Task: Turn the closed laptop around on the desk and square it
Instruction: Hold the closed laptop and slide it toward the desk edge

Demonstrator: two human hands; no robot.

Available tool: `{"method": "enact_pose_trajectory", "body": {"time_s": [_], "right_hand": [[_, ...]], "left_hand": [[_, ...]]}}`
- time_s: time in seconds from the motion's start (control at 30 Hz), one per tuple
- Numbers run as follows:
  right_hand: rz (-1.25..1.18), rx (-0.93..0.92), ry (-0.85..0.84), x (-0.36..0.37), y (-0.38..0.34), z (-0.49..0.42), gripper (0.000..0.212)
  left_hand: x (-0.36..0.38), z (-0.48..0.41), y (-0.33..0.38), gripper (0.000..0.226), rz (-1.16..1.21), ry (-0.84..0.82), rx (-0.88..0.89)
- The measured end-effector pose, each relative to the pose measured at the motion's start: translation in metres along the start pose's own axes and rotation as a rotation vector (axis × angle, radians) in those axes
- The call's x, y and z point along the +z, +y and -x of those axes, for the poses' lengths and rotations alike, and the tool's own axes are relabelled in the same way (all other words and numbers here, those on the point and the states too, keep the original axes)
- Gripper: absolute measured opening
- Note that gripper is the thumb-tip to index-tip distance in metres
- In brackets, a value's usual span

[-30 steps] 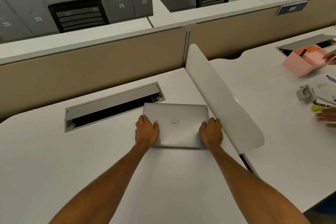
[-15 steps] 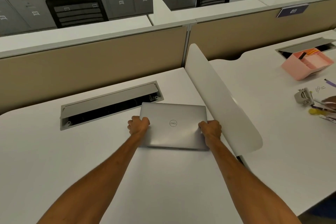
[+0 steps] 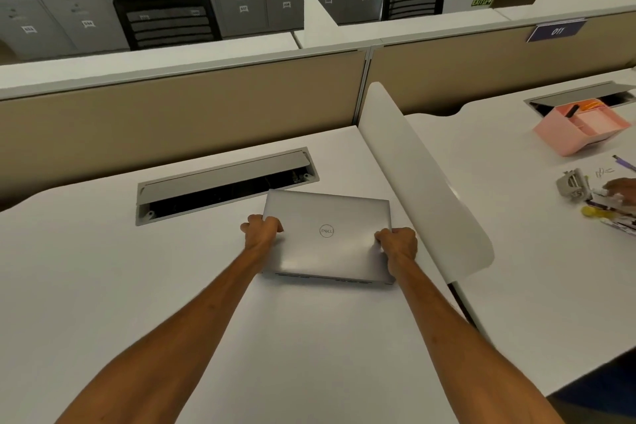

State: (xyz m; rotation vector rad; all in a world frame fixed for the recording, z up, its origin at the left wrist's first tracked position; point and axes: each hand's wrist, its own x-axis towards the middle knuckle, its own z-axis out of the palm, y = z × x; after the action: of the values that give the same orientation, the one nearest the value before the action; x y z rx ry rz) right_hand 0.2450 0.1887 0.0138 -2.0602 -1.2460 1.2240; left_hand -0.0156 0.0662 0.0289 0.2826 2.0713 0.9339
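Observation:
A closed silver laptop (image 3: 327,217) with a round logo on its lid sits on the white desk (image 3: 103,286), just in front of the cable slot. Its vented edge faces me and looks slightly raised off the desk. My left hand (image 3: 262,230) grips the laptop's left edge, fingers curled around it. At the right edge, my right hand (image 3: 399,244) grips in the same way. The laptop lies slightly skewed to the desk's front edge.
An open grey cable slot (image 3: 223,182) runs behind the laptop. A white curved divider (image 3: 423,182) stands close to the laptop's right side. On the neighbouring desk are a pink organiser (image 3: 581,127), stationery and another person's hand (image 3: 619,186). A beige partition (image 3: 172,113) backs the desk.
My hands went from lying flat on the lid to curling around the laptop's left and right edges. The near edge appears to have lifted a little.

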Motion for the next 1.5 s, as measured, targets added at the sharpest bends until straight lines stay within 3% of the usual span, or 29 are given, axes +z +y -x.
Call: {"method": "enact_pose_trajectory", "body": {"time_s": [0.1,0.23,0.4,0.53,0.7,1.3,1.37,1.5], "right_hand": [[-0.016,-0.015,-0.017,0.001,0.003,0.019,0.012],[-0.047,-0.057,-0.050,0.007,0.010,0.049,0.028],[-0.032,-0.059,-0.091,0.025,0.030,0.084,0.011],[-0.010,-0.051,-0.119,0.043,0.049,0.119,0.023],[0.042,-0.028,-0.165,0.067,0.068,0.161,0.021],[0.186,-0.049,-0.232,0.149,0.104,0.242,0.019],[0.196,-0.029,-0.243,0.159,0.112,0.240,0.030],[0.217,0.009,-0.230,0.175,0.124,0.229,0.042]], "left_hand": [[-0.016,0.012,-0.010,0.065,0.027,0.021,-0.014],[-0.042,0.029,-0.032,0.061,0.064,0.056,-0.019],[-0.079,0.050,-0.068,0.056,0.096,0.096,-0.052],[-0.112,0.064,-0.104,0.059,0.150,0.131,-0.117],[-0.152,0.087,-0.145,0.064,0.197,0.155,-0.207],[-0.247,0.109,-0.221,0.050,0.224,0.249,-0.249],[-0.251,0.108,-0.226,0.044,0.229,0.251,-0.236],[-0.253,0.108,-0.232,0.008,0.244,0.256,-0.183]]}}
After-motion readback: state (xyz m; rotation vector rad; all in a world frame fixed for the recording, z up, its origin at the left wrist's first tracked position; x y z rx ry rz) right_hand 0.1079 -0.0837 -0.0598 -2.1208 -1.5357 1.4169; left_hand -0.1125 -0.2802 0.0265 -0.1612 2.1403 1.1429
